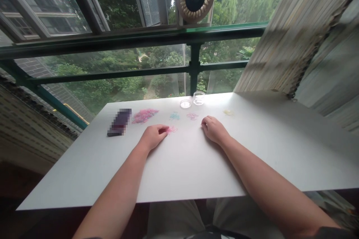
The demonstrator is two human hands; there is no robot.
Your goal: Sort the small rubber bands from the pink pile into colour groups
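Dark shirt (209, 229) cut off at lower edge; its pale marks illegible. Left hand (153, 136): fingers narrow, touching pink pieces (172, 130) on counter (179, 173); cannot tell if gripping. Right hand (214, 129): fingers curled, contents hidden, near mauve pieces (192, 116). Dark object (120, 121) at left pixelated, details obscured.

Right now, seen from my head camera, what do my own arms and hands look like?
Your left hand and right hand are ungloved. The left forearm and right forearm are bare, with no watch or bracelet visible. The edge of a dark sleeve shows on the right arm. The fingers are too small to check for rings.
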